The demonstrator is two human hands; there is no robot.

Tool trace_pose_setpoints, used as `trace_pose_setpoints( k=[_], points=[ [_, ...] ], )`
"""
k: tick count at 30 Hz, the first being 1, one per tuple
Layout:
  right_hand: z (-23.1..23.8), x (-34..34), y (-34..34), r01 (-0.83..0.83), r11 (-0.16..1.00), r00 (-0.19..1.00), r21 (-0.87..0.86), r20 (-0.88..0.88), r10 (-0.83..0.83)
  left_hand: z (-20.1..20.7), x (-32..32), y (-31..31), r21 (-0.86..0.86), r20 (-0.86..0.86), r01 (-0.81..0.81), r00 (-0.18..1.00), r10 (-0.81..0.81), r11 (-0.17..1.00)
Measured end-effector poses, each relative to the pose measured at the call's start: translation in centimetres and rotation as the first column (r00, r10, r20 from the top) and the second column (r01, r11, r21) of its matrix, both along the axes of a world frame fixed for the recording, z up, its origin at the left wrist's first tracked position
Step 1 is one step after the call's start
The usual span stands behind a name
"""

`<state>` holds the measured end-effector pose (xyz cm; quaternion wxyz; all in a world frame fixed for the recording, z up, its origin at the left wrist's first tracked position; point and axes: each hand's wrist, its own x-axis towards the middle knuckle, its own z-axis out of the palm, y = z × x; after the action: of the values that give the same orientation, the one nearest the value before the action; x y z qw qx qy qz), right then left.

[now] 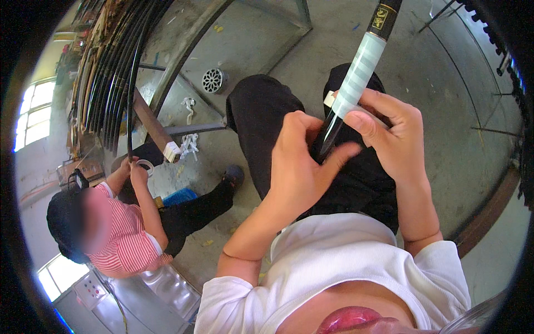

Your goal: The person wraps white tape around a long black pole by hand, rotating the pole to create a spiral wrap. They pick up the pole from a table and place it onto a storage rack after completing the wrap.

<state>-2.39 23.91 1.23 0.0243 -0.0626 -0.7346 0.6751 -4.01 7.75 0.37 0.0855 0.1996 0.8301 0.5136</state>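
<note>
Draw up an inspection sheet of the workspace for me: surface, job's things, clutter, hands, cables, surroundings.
Surface: grey floor, stained and scuffed.
Job's things: glossy black pole with a pale banded wrap; small white item beside it, partly hidden.
Clutter: crumpled white strips and yellow scraps on the floor.
Grip: left hand around the pole's black section; right hand on the wrap's lower end.
Cables: thin cable beside a button panel.
Surroundings: to the left, co-worker holding a tape roll; racked black poles.
</note>
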Motion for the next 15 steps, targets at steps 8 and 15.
trace_pose_setpoints(
  k=[8, 15],
  points=[
    [0.0, -1.5, 1.8, -0.301, 0.916, 0.95, -0.267, 0.002, 0.313, 0.2, -0.4, -1.7, 0.712, 0.504, 0.066, 0.646, -0.574, 0.699],
    [-0.5, -2.2, 1.8, -0.281, 0.953, 0.958, -0.108, -0.093, 0.272, -0.1, -0.6, -1.8, 0.662, 0.48, -0.011, 0.774, -0.412, 0.75]
  ],
)
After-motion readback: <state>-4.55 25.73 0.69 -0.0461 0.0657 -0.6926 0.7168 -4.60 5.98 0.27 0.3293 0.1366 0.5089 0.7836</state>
